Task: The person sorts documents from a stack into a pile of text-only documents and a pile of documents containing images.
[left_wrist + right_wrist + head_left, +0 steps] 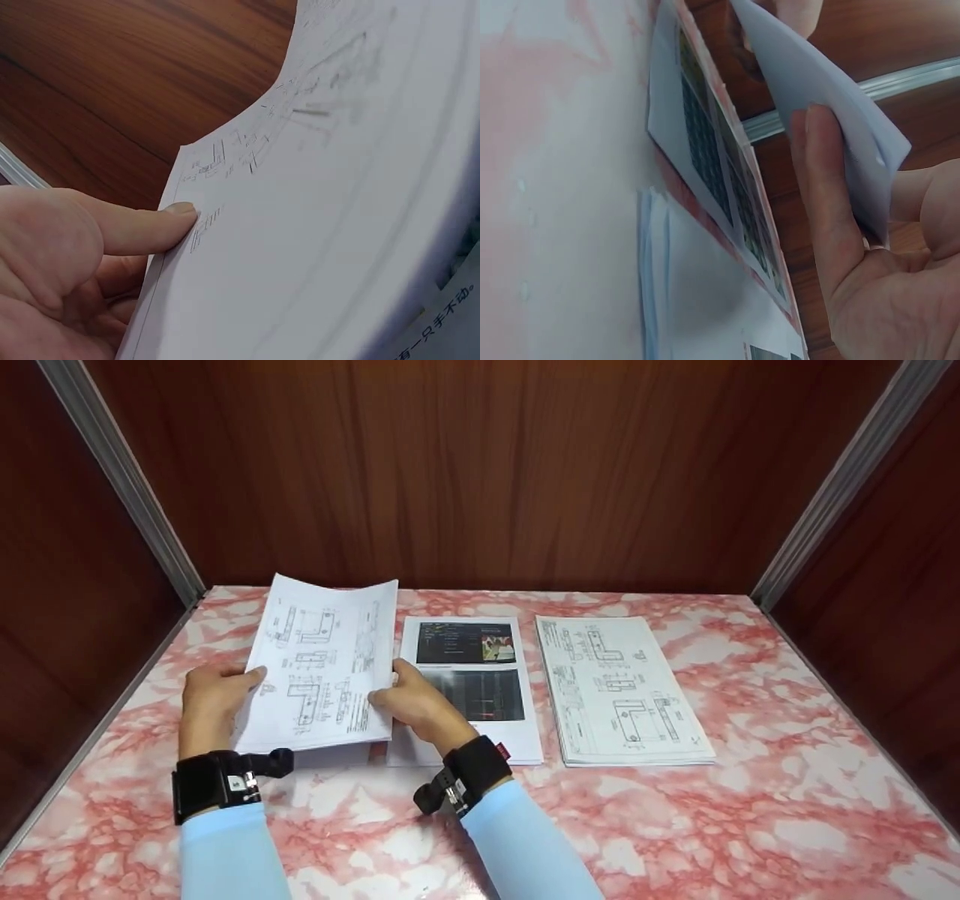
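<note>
Several white sheets with technical line drawings (319,667) are held up over the left side of the table, tilted, with their far edge curving. My left hand (215,701) grips their left edge, thumb on the printed face and the other fingers behind. At the right edge my right hand (421,706) pinches the same sheets between thumb and fingers. The right wrist view shows its straight fingers (826,172) lying against the underside. Beneath, a page with printed pictures (697,142) lies on the table, mostly hidden from the head view by the held sheets.
A stack of pages with dark screenshots (465,746) lies in the middle, partly behind my right hand. To its right is another stack of line drawings (626,690). The red-and-white marbled table (795,810) is enclosed by brown wood-grain panels (480,472) with metal corner strips.
</note>
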`<state>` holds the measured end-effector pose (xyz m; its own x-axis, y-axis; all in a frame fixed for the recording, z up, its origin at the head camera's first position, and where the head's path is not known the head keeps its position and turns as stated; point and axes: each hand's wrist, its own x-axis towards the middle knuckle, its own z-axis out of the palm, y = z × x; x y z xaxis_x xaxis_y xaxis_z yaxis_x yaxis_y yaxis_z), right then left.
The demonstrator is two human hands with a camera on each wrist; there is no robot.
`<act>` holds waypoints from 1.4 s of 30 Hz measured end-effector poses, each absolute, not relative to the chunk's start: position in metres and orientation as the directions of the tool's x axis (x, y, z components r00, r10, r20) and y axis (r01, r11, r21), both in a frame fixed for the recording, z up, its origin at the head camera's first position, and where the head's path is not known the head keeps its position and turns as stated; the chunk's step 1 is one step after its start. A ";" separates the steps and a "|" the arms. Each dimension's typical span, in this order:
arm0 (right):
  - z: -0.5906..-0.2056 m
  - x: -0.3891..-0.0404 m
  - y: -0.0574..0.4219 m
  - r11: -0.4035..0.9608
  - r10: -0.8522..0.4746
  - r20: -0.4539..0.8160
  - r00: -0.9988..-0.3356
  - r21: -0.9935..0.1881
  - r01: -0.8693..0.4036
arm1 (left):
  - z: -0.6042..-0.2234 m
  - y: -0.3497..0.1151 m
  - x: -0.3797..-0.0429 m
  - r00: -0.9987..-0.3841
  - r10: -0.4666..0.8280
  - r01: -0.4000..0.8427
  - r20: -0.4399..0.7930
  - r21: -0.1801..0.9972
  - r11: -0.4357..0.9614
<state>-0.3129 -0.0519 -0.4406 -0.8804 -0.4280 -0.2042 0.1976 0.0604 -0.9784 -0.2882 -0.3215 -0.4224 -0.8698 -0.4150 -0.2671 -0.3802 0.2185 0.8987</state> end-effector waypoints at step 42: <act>-0.379 -0.335 0.182 0.453 -0.383 -0.252 -0.889 -0.890 0.057 | -0.401 -0.136 -0.320 -0.976 -0.219 -0.043 -0.002 0.982 0.184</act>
